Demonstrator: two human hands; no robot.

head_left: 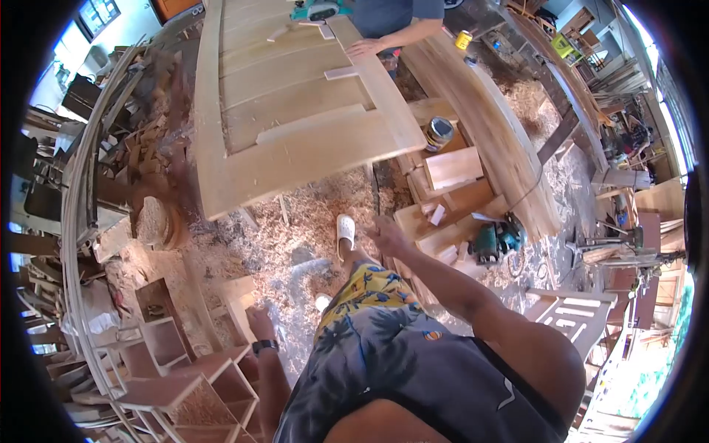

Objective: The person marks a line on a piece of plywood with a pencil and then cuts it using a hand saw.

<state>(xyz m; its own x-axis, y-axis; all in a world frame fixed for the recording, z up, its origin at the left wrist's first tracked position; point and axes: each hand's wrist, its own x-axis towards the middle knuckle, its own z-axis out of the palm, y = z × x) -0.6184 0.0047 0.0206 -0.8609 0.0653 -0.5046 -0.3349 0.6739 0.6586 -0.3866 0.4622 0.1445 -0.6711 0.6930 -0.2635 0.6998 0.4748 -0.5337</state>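
Observation:
My right hand (390, 238) is held out over the shavings-covered floor, in front of the wooden door panel (295, 159). Its fingers are loosely bent and apart, and I see nothing in them. My left hand (260, 323) hangs low on the left, a dark watch (264, 345) on its wrist. It is nearest to a wooden shelf unit (166, 391), and its fingers are too small and turned away to read. To the right of my right hand, a green power tool (496, 240) rests by some boards. Loose wood strips (341, 73) lie on the door panel.
Across the panel, another person's hand (363, 48) rests on its edge near a green power planer (321, 10). A can (439, 131) stands among boards beside a long plank (480, 118). Wood scraps (144, 159) are piled left; shavings (295, 221) cover the floor.

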